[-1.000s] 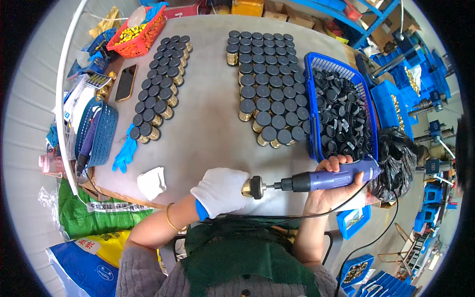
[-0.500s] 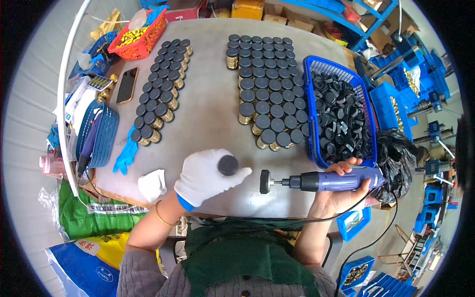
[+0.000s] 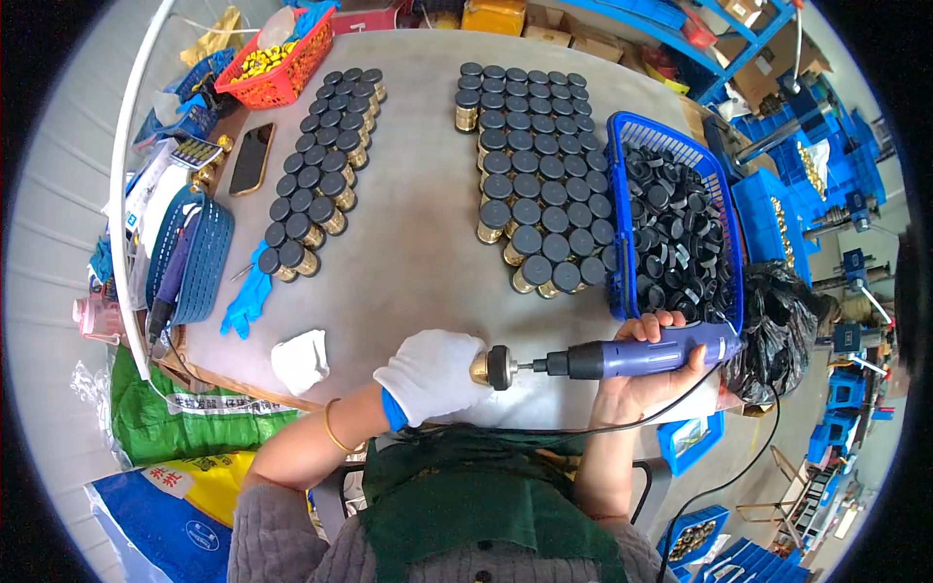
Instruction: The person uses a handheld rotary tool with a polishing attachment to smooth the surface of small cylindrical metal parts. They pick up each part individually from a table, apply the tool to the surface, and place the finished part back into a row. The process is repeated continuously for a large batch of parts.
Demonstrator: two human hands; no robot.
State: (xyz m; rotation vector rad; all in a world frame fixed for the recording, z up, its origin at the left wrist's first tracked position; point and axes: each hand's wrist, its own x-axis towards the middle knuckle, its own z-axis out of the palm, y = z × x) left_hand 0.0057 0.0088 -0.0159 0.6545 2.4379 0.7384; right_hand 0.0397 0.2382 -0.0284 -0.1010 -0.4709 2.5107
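Note:
My left hand (image 3: pixel 432 377), in a white glove, grips a small brass fitting with a black cap (image 3: pixel 478 367) near the table's front edge. In my bare right hand (image 3: pixel 641 391) lies a purple electric screwdriver (image 3: pixel 637 357), held level and pointing left. The round black head (image 3: pixel 501 367) on its tip presses against the capped end of the fitting and mostly hides the cap. Behind the hands stand two groups of similar black-capped brass fittings: a narrow block (image 3: pixel 316 175) on the left and a wider block (image 3: pixel 525 160) on the right.
A blue basket (image 3: pixel 619 233) of loose black caps stands right of the blocks. A red basket (image 3: pixel 277 92) is at the far left, with a phone (image 3: pixel 253 158) nearer. A blue glove (image 3: pixel 250 303) and white cloth (image 3: pixel 301 360) lie left. The screwdriver's cord (image 3: pixel 724 483) hangs down right.
My left hand has turned the fitting sideways and moved right and slightly down. The screwdriver has shifted a little left, and its head now meets the fitting; before, they were apart.

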